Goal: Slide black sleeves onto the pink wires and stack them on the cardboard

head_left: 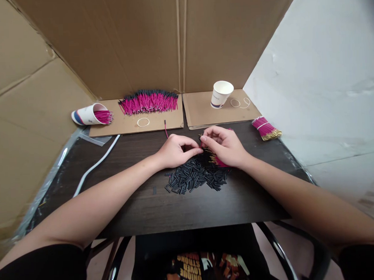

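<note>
Left fingers (192, 151) and right fingers (209, 140) pinch nearly closed, perhaps on one pink wire (hard to tell) above the black sleeves (191, 177). A loose pinch could drop it; a brushing wrist could scatter the sleeves.

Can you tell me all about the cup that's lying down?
It's a white cup that looks like paper, with a dark blue band and a little red near its bottom. It lies on its side, its round mouth facing right, at the left end of a flat piece of cardboard. Thin pink sticks poke out. Nobody's touching it.
</note>
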`<state>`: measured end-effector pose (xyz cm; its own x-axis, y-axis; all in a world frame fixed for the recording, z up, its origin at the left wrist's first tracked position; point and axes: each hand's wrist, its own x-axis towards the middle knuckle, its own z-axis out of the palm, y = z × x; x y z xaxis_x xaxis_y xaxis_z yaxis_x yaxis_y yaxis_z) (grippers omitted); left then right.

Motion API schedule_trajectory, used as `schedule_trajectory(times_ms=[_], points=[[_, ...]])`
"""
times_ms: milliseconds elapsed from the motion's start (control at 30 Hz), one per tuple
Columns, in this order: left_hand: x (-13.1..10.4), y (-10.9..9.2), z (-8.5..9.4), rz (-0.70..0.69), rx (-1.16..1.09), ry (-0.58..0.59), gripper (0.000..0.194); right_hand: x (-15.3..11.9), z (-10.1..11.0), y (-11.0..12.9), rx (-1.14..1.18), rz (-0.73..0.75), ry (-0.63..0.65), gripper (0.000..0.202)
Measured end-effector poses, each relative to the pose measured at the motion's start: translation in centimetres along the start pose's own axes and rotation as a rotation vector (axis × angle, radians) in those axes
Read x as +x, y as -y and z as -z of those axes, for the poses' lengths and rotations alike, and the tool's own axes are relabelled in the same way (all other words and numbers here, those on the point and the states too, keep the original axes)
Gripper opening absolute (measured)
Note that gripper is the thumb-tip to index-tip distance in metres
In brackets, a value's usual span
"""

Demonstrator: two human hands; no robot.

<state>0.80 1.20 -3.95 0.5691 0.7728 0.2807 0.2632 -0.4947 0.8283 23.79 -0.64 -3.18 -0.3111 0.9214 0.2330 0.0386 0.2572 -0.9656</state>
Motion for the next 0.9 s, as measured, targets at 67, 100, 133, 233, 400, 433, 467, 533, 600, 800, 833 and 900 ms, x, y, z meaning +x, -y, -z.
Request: schedule_trajectory(times_ms=[67, 100, 133, 233, 400, 433, 467, 533, 600, 800, 833, 900], points=[[0.02, 0.03, -0.03, 0.003, -0.005, 0.001, 0.029, -0.01, 0.01, -0.02, -0.001, 0.005, -0.003, 0.037], [0.03, 0.04, -0.04, 0.006, -0.008, 0.001, 0.03, -0.02, 0.02, -0.03, 0.0, 0.007, -0.005, 0.037], [0.04, 0.06, -0.06, 0.009, -0.012, 0.002, 0.03, -0.03, 0.01, -0.03, 0.002, 0.009, -0.007, 0.037], [0.05, 0.11, -0.09, 0.015, -0.01, 0.008, 0.03, -0.06, -0.04, 0.0, 0.01, 0.011, -0.007, 0.039], [0.07, 0.07, -0.05, -0.005, -0.001, 0.014, 0.029, -0.04, -0.06, -0.01, 0.012, 0.012, -0.006, 0.039], [0.07, 0.05, -0.04, -0.005, -0.001, 0.015, 0.029, -0.03, -0.05, -0.04, 0.015, 0.016, -0.005, 0.038], [0.08, 0.03, -0.04, -0.003, -0.002, 0.016, 0.029, -0.03, -0.05, -0.06, 0.019, 0.021, -0.003, 0.037], [0.08, 0.0, -0.04, 0.0, -0.005, 0.016, 0.029, -0.03, -0.03, -0.09, 0.023, 0.028, 0.0, 0.036], [0.09, -0.02, -0.05, 0.001, -0.008, 0.02, 0.029, -0.04, -0.01, -0.11, 0.023, 0.032, 0.001, 0.035], [0.08, -0.03, -0.07, 0.009, -0.012, 0.026, 0.029, -0.02, 0.0, -0.1, 0.017, 0.034, 0.006, 0.033], [0.07, -0.03, -0.06, 0.01, -0.012, 0.028, 0.029, -0.02, -0.02, -0.08, 0.014, 0.034, 0.004, 0.034], [0.06, -0.03, -0.06, 0.011, -0.013, 0.031, 0.029, -0.02, -0.05, -0.02, 0.008, 0.031, -0.002, 0.036]])
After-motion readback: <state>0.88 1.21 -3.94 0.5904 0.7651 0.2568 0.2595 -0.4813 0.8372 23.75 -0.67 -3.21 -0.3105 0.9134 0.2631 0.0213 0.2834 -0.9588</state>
